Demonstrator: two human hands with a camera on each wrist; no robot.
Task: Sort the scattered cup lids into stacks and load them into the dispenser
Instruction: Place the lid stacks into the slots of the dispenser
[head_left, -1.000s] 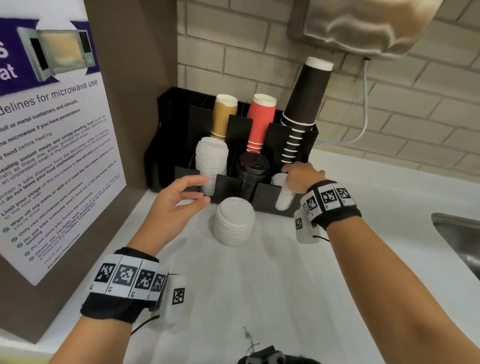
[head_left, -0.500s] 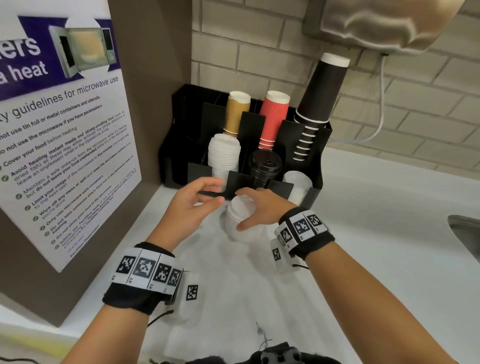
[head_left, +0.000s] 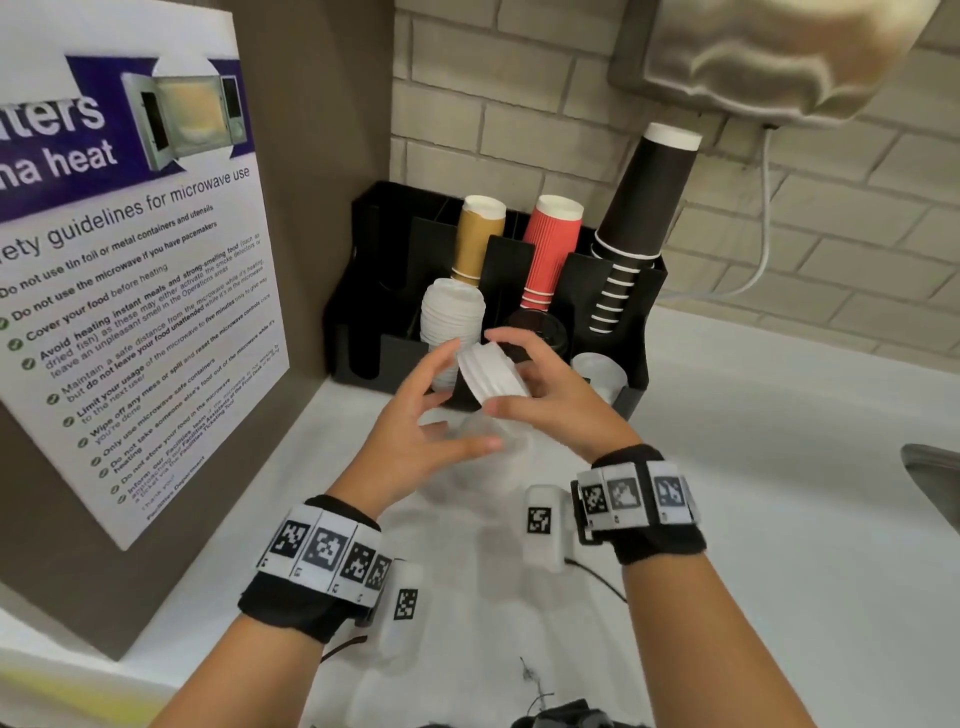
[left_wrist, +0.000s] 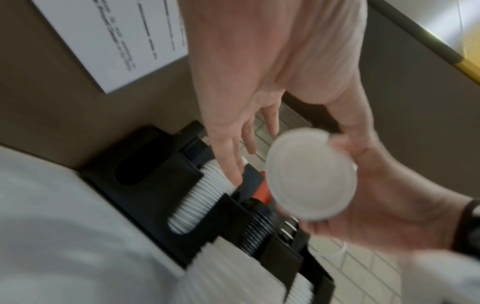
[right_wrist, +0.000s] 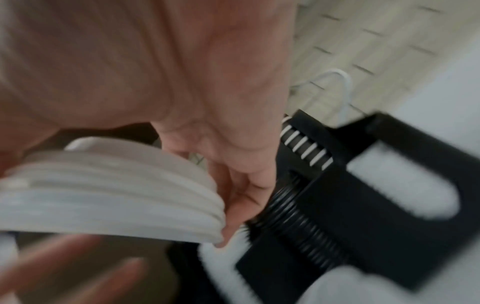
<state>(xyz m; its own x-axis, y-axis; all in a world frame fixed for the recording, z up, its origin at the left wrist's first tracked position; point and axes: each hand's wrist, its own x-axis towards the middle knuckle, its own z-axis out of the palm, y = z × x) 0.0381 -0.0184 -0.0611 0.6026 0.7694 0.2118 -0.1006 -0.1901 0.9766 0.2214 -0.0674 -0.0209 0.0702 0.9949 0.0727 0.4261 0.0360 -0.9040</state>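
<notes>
My right hand (head_left: 548, 400) grips a short stack of white lids (head_left: 493, 376) between thumb and fingers, tilted and lifted off the counter in front of the black dispenser (head_left: 358, 322). The left wrist view shows this lid stack (left_wrist: 311, 174) end-on, and the right wrist view shows the lid stack's (right_wrist: 116, 195) ribbed side. My left hand (head_left: 436, 410) is open with straight fingers right beside the stack; whether it touches is unclear. In the dispenser's front slots are white lids (head_left: 452, 317), black lids (head_left: 540, 330) and pale lids (head_left: 597, 369).
Gold (head_left: 478, 234), red (head_left: 550, 249) and black cups (head_left: 639, 218) stand upside down in the dispenser's back row. A brown panel with a microwave notice (head_left: 130, 286) closes the left side. A sink edge (head_left: 930, 467) lies at the right. A faint blurred shape sits under my hands.
My right hand left the dispenser's right slot, took the white lid stack on the counter and lifted it. My left hand stayed open beside it.
</notes>
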